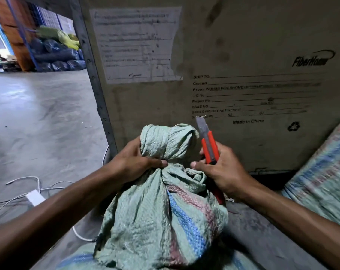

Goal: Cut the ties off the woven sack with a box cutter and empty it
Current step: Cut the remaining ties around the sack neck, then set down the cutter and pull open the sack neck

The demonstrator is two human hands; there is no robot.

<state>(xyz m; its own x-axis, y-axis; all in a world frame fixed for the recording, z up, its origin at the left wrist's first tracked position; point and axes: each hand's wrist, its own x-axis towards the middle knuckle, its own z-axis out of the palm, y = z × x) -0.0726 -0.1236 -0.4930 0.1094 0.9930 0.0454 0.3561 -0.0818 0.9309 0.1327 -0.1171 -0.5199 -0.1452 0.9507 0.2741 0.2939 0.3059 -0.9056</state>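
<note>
- Warehouse, grey concrete floor (38, 117); dark bagged goods stacked far left.
- Large crate (243, 45) directly ahead, printed "FiberHome", paper label (136, 43) stuck on.
- Green woven sack (157, 211) centre foreground, neck bunched, top knot upright.
- Left hand (134, 162) grips the neck.
- Right hand (221, 168) holds red box cutter (209, 145), blade out, just beside the knot.
- White cables (23, 184) on floor, left.
</note>
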